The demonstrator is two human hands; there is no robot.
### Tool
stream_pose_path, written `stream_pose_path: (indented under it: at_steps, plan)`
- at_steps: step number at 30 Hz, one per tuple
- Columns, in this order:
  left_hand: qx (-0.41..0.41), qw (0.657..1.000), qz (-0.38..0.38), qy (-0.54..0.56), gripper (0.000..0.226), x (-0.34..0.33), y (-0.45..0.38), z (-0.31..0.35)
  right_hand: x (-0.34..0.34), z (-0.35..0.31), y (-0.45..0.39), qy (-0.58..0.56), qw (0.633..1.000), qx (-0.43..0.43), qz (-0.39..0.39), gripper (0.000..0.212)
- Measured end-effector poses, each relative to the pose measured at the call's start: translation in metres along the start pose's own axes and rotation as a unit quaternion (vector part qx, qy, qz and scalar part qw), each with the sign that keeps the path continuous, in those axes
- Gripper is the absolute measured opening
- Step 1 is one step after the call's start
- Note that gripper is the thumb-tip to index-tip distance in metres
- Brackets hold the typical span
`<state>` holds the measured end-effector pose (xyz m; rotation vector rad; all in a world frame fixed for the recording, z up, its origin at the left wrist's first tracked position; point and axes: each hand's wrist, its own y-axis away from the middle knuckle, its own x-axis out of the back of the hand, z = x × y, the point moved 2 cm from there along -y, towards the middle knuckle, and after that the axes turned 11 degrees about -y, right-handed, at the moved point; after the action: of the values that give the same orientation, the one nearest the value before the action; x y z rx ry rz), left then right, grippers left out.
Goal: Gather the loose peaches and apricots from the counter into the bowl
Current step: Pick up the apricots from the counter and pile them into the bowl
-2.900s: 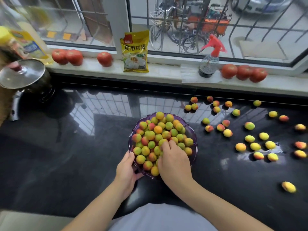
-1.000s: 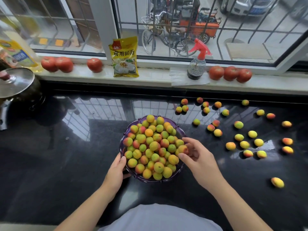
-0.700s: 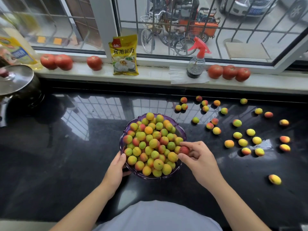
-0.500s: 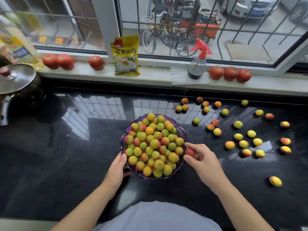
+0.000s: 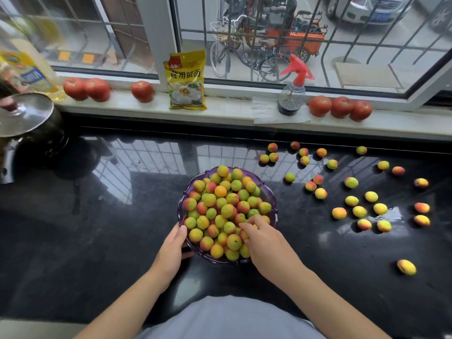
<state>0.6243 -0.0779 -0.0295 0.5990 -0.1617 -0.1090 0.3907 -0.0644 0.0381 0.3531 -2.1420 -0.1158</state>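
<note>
Read the yellow packet on the sill: its large characters are 食用碱面, with a small red logo too small to read at its top left. The bottle at the far left carries a yellow and blue label, too blurred to read. Your left hand holds the near-left rim of the purple bowl, thumb on the rim, fingers curled under it; this grip is clamped on the bowl. Your right hand lies over the near-right part of the heap of fruit in the bowl, fingers bent and fingertips touching the top fruit; you cannot tell whether this grip holds one. The bowl stands on the black tabletop, at its middle, piled above the rim. Loose fruit lies scattered on the tabletop to the right of the bowl, reaching back to the sill, with one fruit apart at the near right. Tomatoes and a spray bottle with a red trigger stand on the sill.
</note>
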Motion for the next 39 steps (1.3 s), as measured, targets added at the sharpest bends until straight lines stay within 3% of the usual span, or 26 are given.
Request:
stream_pose_path:
  at_steps: [4,8,11,13,15,18,22,28,31,34,36,39]
  plan:
    - [-0.004,1.000,0.001,-0.001,0.034,0.000,-0.001,-0.002,0.001,0.002,-0.004,0.023,1.000,0.008,0.009,0.042]
    - [0.004,1.000,0.005,0.004,0.034,-0.001,-0.003,-0.003,0.002,0.005,-0.003,-0.004,1.000,0.021,0.004,0.043]
    - [0.013,1.000,0.009,0.009,0.034,-0.002,-0.003,-0.003,0.022,0.022,-0.005,-0.116,0.988,0.002,0.103,0.031]
    - [0.018,1.000,0.011,0.009,0.034,-0.003,-0.003,-0.002,0.040,0.055,-0.016,-0.146,0.964,-0.053,0.214,0.024]
    - [0.020,1.000,0.012,0.007,0.034,-0.003,-0.003,-0.001,0.054,0.094,-0.032,-0.143,0.940,-0.162,0.263,0.028]
    - [0.022,1.000,0.014,0.001,0.034,-0.003,-0.003,0.000,0.068,0.143,-0.054,-0.080,0.914,-0.321,0.236,0.040]
    - [0.025,1.000,0.014,-0.009,0.034,-0.003,-0.001,0.001,0.072,0.173,-0.072,-0.053,0.890,-0.407,0.200,0.043]
    - [0.026,0.999,0.005,-0.019,0.035,-0.002,0.001,0.002,0.061,0.179,-0.065,-0.055,0.884,-0.402,0.230,0.034]
    - [0.025,0.999,0.007,-0.026,0.035,-0.001,0.001,0.002,0.052,0.162,-0.048,-0.111,0.886,-0.380,0.241,0.031]
    - [0.023,0.999,0.008,-0.027,0.034,-0.001,0.000,0.002,0.034,0.142,-0.020,-0.219,0.873,-0.344,0.268,0.032]
    - [0.024,0.999,0.010,-0.026,0.034,-0.002,-0.001,0.001,0.028,0.126,-0.002,-0.335,0.843,-0.311,0.285,0.033]
    - [0.030,0.999,0.022,-0.017,0.033,0.000,-0.003,-0.003,0.031,0.101,0.008,-0.476,0.803,-0.261,0.247,0.020]
